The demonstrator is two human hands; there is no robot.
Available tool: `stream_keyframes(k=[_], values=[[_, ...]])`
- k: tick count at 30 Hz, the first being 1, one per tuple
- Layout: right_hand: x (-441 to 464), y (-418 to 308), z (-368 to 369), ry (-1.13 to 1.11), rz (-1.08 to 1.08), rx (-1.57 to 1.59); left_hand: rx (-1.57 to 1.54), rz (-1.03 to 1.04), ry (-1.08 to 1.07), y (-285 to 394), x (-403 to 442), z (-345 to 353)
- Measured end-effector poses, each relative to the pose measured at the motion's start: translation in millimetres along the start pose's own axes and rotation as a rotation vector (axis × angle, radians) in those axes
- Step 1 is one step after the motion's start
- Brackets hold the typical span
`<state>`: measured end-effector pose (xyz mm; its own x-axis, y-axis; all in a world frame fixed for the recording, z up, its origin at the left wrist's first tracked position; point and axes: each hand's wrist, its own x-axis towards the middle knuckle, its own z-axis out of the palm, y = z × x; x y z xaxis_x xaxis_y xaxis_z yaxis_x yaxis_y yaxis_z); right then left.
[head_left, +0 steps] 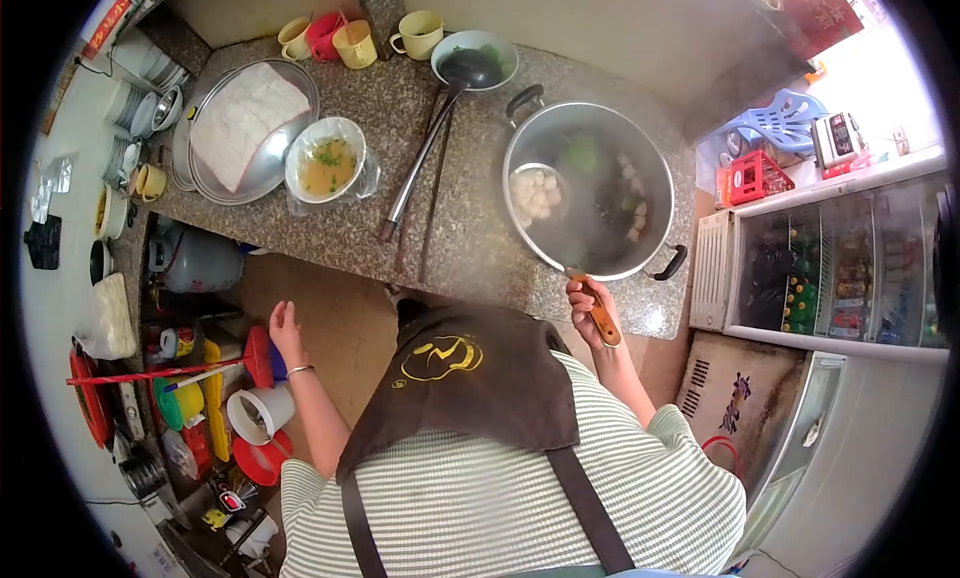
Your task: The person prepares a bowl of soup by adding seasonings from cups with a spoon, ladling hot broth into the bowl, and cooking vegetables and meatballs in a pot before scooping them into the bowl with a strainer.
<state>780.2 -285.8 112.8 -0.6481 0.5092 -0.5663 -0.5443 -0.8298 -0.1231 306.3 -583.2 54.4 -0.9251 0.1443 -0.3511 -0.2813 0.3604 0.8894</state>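
Note:
My right hand (pixel 587 308) is closed around the wooden handle (pixel 604 321) of a skimmer, at the near rim of a large steaming metal pot (pixel 513 218). Inside the pot, the skimmer's round head holds a heap of white pieces (pixel 538 195); steam blurs what they are. Something green (pixel 582 154) and several pale pieces (pixel 634 193) show in the dark liquid. My left hand (pixel 286 330) hangs in front of the counter edge, holding nothing, its fingers loosely apart.
On the granite counter (pixel 460 208) lie a long-handled ladle (pixel 430 158) resting in a bowl (pixel 512 63), a lined bowl of soup (pixel 330 168), and a cloth (pixel 245 123) on a metal lid. Several cups (pixel 418 34) line the wall. A drinks fridge (pixel 840 263) stands right.

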Motion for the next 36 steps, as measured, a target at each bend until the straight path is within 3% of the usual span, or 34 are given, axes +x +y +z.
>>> stream_keyframes(k=[3, 5, 6, 9, 11, 14, 19, 21, 23, 31, 36], values=[[-11.5, -9.7, -1.1, 0.031, 0.011, 0.092, 0.000, 0.011, -0.001, -4.7, 4.0, 0.4], [-19.3, -19.1, -5.4, 0.108, -0.033, -0.260, -0.003, 0.015, -0.010, -9.0, 8.4, 1.5], [-23.6, -23.3, -6.9, 0.113, -0.036, -0.255, -0.009, 0.011, -0.026, -9.5, 9.5, 1.8], [-36.5, -34.4, -3.0, 0.375, -0.061, -0.895, 0.006, -0.003, -0.060, -11.2, 13.1, 1.7], [-46.2, -39.3, 3.5, 0.401, -0.052, -1.028, 0.022, -0.012, -0.074, -10.3, 11.9, 2.0], [-51.4, -41.6, 8.7, 0.476, -0.015, -1.009, 0.030, -0.010, -0.060, -9.5, 5.5, 6.8], [-43.3, -42.5, -29.0, 0.223, -0.033, -0.393, 0.004, -0.024, -0.075, -9.5, -1.5, 4.7], [-46.1, -36.9, -28.8, 0.178, -0.127, -0.690, 0.008, -0.038, -0.076, -10.2, 0.3, 2.3], [-48.4, -34.8, -26.4, -0.004, -0.006, -0.005, 0.011, -0.051, -0.081, -10.7, 0.1, 2.0], [-62.5, -45.4, 12.6, -0.118, -0.117, -0.033, 0.032, -0.004, -0.081, -13.1, 7.4, 16.8], [-43.8, -47.5, 7.7, 0.072, -0.231, -0.328, 0.063, 0.014, -0.120, -32.2, 13.9, 46.3]])
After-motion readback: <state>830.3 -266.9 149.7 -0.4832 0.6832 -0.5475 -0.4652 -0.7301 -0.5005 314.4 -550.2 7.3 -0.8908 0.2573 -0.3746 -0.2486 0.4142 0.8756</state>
